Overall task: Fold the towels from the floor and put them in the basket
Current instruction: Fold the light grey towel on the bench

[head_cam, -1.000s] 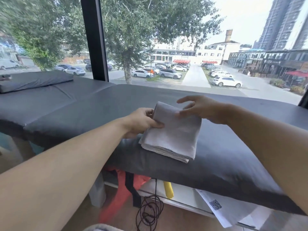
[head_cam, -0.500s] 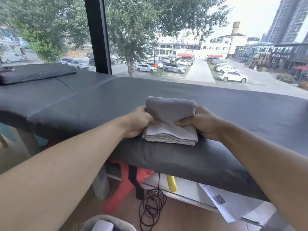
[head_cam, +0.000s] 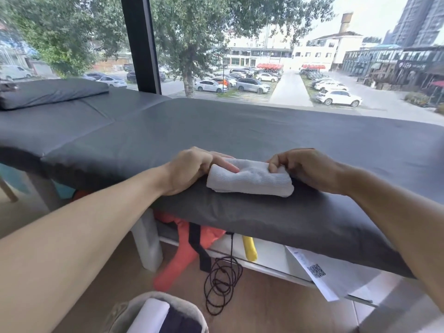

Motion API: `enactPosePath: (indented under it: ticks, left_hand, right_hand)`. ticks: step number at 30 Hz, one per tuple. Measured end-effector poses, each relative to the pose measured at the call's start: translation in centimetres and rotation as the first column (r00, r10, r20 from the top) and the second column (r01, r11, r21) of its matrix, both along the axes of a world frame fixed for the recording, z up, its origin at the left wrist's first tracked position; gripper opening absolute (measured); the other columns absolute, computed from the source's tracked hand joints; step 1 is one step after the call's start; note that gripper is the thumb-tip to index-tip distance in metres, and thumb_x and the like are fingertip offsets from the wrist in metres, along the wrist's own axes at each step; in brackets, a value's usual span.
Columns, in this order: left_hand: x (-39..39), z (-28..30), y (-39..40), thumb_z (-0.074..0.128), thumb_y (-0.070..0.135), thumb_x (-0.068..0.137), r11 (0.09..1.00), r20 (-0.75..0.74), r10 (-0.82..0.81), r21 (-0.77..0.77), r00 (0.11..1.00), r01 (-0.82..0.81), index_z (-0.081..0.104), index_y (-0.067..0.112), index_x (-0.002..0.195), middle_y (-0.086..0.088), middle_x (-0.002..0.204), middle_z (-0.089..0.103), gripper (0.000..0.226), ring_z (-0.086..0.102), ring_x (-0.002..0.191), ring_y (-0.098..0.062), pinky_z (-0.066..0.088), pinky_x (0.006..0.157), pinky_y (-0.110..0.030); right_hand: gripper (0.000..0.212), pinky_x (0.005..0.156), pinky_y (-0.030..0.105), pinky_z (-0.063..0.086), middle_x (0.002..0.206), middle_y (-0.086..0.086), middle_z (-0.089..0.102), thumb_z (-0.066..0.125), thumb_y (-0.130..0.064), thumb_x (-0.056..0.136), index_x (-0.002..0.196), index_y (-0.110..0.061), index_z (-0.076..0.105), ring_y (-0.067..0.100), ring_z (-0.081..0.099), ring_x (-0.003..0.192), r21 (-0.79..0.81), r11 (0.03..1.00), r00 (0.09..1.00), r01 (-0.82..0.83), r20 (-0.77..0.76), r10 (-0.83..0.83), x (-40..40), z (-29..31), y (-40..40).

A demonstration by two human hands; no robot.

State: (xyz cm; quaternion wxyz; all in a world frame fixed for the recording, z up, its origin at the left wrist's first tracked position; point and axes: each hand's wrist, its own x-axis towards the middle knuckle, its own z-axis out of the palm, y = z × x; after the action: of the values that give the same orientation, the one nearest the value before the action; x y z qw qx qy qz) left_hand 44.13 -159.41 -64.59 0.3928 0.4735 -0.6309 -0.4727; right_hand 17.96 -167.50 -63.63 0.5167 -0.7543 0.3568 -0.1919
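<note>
A light grey towel (head_cam: pixel 249 180), folded into a small thick bundle, lies near the front edge of the dark grey padded table (head_cam: pixel 240 131). My left hand (head_cam: pixel 189 170) grips its left end, one digit lying across the top. At the towel's right end, my right hand (head_cam: pixel 310 169) pinches the cloth with curled fingers. The grey basket (head_cam: pixel 134 306) stands on the floor at the bottom of the view, below my left forearm. It holds a white folded towel (head_cam: pixel 150 316) and a dark one (head_cam: pixel 180 323).
A dark pillow (head_cam: pixel 50 92) lies at the table's far left end. Under the table are an orange strap (head_cam: pixel 182 248), a yellow object (head_cam: pixel 249 248), a coiled black cable (head_cam: pixel 221 284) and a paper sheet (head_cam: pixel 319 272). A large window stands behind the table.
The towel was folded over once more into a smaller bundle and pressed down on the table. Both hands closed in on its ends, and the view tilted down, showing the basket.
</note>
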Motion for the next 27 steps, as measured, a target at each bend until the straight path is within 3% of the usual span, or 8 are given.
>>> enactPosePath:
  ticks: [2, 4, 8, 10, 14, 18, 23, 27]
  left_hand:
    - [-0.4, 0.0, 0.5, 0.049, 0.018, 0.094, 0.999, 0.051, 0.039, -0.018, 0.998, -0.038, 0.082, 0.016, 0.090, 0.011, 0.122, 0.072, 0.033, 0.064, 0.114, -0.001, 0.045, 0.095, -0.016]
    - [-0.8, -0.5, 0.7, 0.078, 0.036, 0.081, 0.985, 0.171, 0.152, -0.110, 0.974, -0.134, 0.073, 0.025, 0.093, 0.013, 0.110, 0.072, 0.017, 0.067, 0.099, -0.003, 0.048, 0.089, -0.021]
    - [-1.3, -1.3, 1.5, 0.096, 0.037, 0.060, 0.933, 0.322, 0.269, -0.321, 0.907, -0.163, 0.056, 0.046, 0.122, 0.019, 0.119, 0.062, 0.074, 0.060, 0.109, 0.006, 0.045, 0.096, -0.015]
    - [-1.5, -1.8, 2.6, 0.095, 0.038, 0.060, 0.901, 0.400, 0.307, -0.415, 0.864, -0.128, 0.058, 0.045, 0.127, 0.025, 0.122, 0.060, 0.077, 0.053, 0.114, 0.012, 0.038, 0.093, -0.003]
    - [-2.0, -3.2, 4.5, 0.097, 0.038, 0.056, 0.891, 0.413, 0.338, -0.431, 0.846, -0.146, 0.063, 0.041, 0.122, 0.024, 0.114, 0.065, 0.074, 0.058, 0.108, 0.005, 0.045, 0.092, -0.014]
    - [-1.8, -1.9, 4.9, 0.098, 0.024, 0.057, 0.941, 0.306, 0.263, -0.293, 0.915, -0.172, 0.074, 0.029, 0.101, 0.008, 0.096, 0.075, 0.051, 0.069, 0.091, -0.005, 0.053, 0.082, -0.022]
    - [-1.2, -1.4, 6.3, 0.087, 0.015, 0.072, 0.992, 0.057, 0.124, -0.026, 0.991, -0.123, 0.071, 0.007, 0.099, -0.002, 0.083, 0.074, 0.033, 0.070, 0.077, -0.014, 0.056, 0.068, -0.024]
    - [1.5, -3.9, 9.0, 0.085, 0.024, 0.079, 0.963, 0.060, -0.094, 0.257, 0.994, 0.075, 0.073, 0.013, 0.098, -0.009, 0.088, 0.075, 0.025, 0.073, 0.080, -0.023, 0.056, 0.067, -0.029]
  right_hand:
    - [0.025, 0.074, 0.035, 0.035, 0.081, 0.002, 0.052, 0.063, -0.046, 0.080, 0.074, -0.022, 0.059, 0.019, 0.045, 0.077, -0.155, 0.988, 0.992, 0.020, -0.123, -0.039, 0.3, 0.2, 0.9]
    - [0.043, 0.065, 0.032, 0.034, 0.074, -0.004, 0.048, 0.084, -0.049, 0.072, 0.078, -0.022, 0.051, 0.014, 0.041, 0.067, -0.321, 0.947, 0.978, 0.012, -0.196, -0.078, 0.8, 0.1, 1.9]
    - [0.077, 0.076, 0.015, 0.047, 0.110, -0.018, 0.059, 0.094, -0.039, 0.060, 0.124, -0.042, 0.051, -0.001, 0.059, 0.089, -0.505, 0.863, 0.980, 0.020, -0.160, -0.116, 0.8, -0.1, 3.8]
    - [0.092, 0.086, 0.015, 0.042, 0.119, -0.022, 0.053, 0.092, -0.044, 0.062, 0.140, -0.047, 0.043, -0.002, 0.054, 0.104, -0.636, 0.772, 0.965, -0.021, -0.214, -0.150, 0.7, -0.5, 4.8]
    - [0.081, 0.091, 0.022, 0.042, 0.121, -0.024, 0.058, 0.087, -0.050, 0.065, 0.136, -0.047, 0.050, -0.001, 0.052, 0.107, -0.728, 0.685, 0.959, -0.010, -0.201, -0.199, 0.5, -2.0, 6.7]
    - [0.075, 0.078, 0.017, 0.050, 0.104, -0.014, 0.068, 0.094, -0.034, 0.059, 0.123, -0.047, 0.058, 0.004, 0.062, 0.090, -0.620, 0.777, 0.970, 0.104, -0.111, -0.218, 0.3, -0.8, 6.7]
    - [0.066, 0.080, 0.030, 0.058, 0.108, 0.006, 0.068, 0.095, -0.018, 0.061, 0.117, -0.038, 0.066, 0.017, 0.067, 0.092, -0.366, 0.917, 0.987, 0.158, 0.033, -0.156, 1.1, 0.1, 7.0]
    - [0.053, 0.078, 0.035, 0.058, 0.105, 0.014, 0.070, 0.089, -0.007, 0.069, 0.112, -0.033, 0.070, 0.020, 0.069, 0.086, -0.144, 0.990, 0.996, -0.001, 0.092, 0.014, 2.9, -0.1, 9.5]
